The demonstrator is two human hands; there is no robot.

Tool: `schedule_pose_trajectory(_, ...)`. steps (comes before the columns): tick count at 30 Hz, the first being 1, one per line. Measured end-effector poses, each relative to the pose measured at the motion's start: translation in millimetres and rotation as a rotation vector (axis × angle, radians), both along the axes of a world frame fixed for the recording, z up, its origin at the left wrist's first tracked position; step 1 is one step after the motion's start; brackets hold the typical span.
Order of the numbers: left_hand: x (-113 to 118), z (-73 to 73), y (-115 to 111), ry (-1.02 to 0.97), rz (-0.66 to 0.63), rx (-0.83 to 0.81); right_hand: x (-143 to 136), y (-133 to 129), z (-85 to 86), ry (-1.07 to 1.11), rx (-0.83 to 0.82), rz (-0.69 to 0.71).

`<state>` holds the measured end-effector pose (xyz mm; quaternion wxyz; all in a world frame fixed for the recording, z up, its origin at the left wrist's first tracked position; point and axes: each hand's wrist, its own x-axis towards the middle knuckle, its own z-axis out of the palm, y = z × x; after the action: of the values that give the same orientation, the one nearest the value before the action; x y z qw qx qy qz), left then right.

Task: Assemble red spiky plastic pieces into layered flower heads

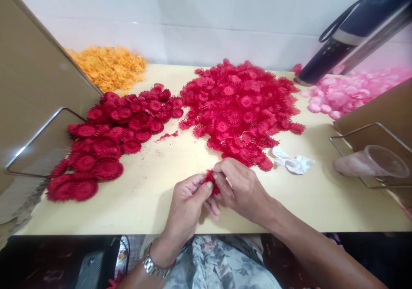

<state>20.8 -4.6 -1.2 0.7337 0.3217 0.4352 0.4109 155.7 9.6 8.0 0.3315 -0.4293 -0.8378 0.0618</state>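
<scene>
Close to the table's front edge, my left hand [189, 201] and my right hand [240, 186] meet around a small red artificial flower [210, 179]. My left thumb presses on it from the front, while the right fingers pinch its far side; much of the flower is hidden by the fingers. Just beyond my hands spreads a large heap of bright red fringed flowers [236, 108]. To the left lie darker red, rounder flower discs [106, 145], some overlapping in stacks. Red scraps [169, 135] are scattered between the two groups.
A yellow-orange petal pile [107, 68] sits at the back left, pink petals [350, 93] at the back right. A crumpled white tissue [292, 161], a tipped clear plastic cup [370, 164] and a dark cylindrical object [341, 35] are on the right. Cardboard panels [38, 61] flank the table.
</scene>
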Motion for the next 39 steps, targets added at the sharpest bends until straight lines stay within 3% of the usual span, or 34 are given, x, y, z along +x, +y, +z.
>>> schedule_pose_trajectory(3,0,0.8,-1,0.021,0.012,0.001,2,2,-0.1,0.031,-0.077,0.057)
schedule_pose_trajectory(5,1,0.7,-1,0.059,0.022,0.016,3,3,-1.7,-0.011,-0.009,0.052)
schedule_pose_trajectory(9,4,0.8,-2,0.075,0.002,0.018,5,6,-2.3,-0.021,0.143,-0.139)
schedule_pose_trajectory(12,5,1.9,-2,0.066,0.041,0.001,13,8,5.7,0.084,0.028,-0.202)
schedule_pose_trajectory(17,5,1.9,2,0.101,0.093,0.028,21,6,18.4,0.199,-0.274,0.038)
schedule_pose_trajectory(20,6,-0.5,3,0.107,0.074,0.035,16,5,15.4,0.171,-0.287,0.162)
schedule_pose_trajectory(23,6,-1.2,3,0.106,0.066,0.037,11,4,9.3,0.2,-0.301,0.177)
schedule_pose_trajectory(26,6,0.4,2,0.137,0.037,0.071,11,6,5.5,0.238,-0.277,0.064)
schedule_pose_trajectory(29,5,1.0,1,0.158,0.08,0.061,25,16,5.3,0.267,-0.15,-0.21)
schedule_pose_trajectory(33,3,-1.1,-1,0.143,0.114,0.022,57,32,6.9,-0.032,0.052,-0.466)
schedule_pose_trajectory(36,1,-1.7,0,0.19,0.102,0.04,66,34,9.7,-0.218,0.089,-0.479)
schedule_pose_trajectory(39,0,-1.3,2,0.239,0.101,0.082,53,23,17.3,-0.06,0.062,-0.324)
